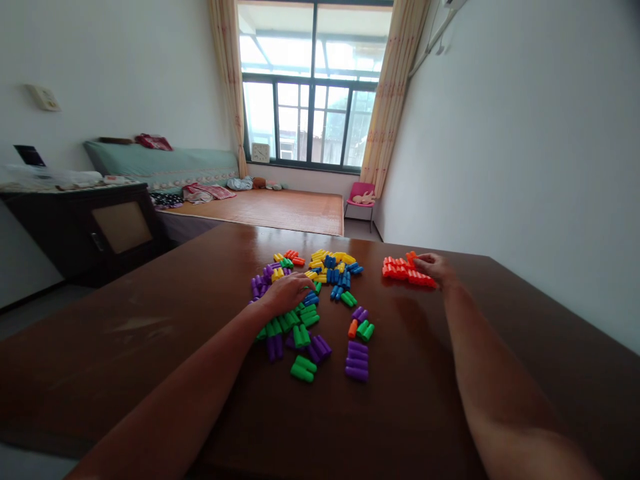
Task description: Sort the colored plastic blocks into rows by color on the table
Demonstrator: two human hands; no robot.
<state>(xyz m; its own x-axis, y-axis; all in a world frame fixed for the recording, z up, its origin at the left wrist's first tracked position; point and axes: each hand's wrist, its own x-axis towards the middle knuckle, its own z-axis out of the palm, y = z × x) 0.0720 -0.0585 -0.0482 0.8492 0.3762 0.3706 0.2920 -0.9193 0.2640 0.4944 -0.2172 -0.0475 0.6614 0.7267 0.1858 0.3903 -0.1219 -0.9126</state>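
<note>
On the brown table [200, 333] lies a loose pile of plastic pieces: green [303, 335], purple [357, 361], blue [340, 277] and yellow [345, 257]. My left hand [290, 292] rests over the left part of this pile, fingers bent; what lies under them is hidden. To the right, apart from the pile, orange pieces [400, 269] sit side by side in rows. My right hand [433, 265] is at the right end of those rows, with its fingertips closed on an orange piece [411, 257]. One single orange piece [353, 328] lies near purple and green ones.
Beyond the table stand a bed [280, 208] with cloths on it and a pink chair [360, 193] holding a soft toy. A dark cabinet [80, 227] is at the left. A window with curtains fills the back wall.
</note>
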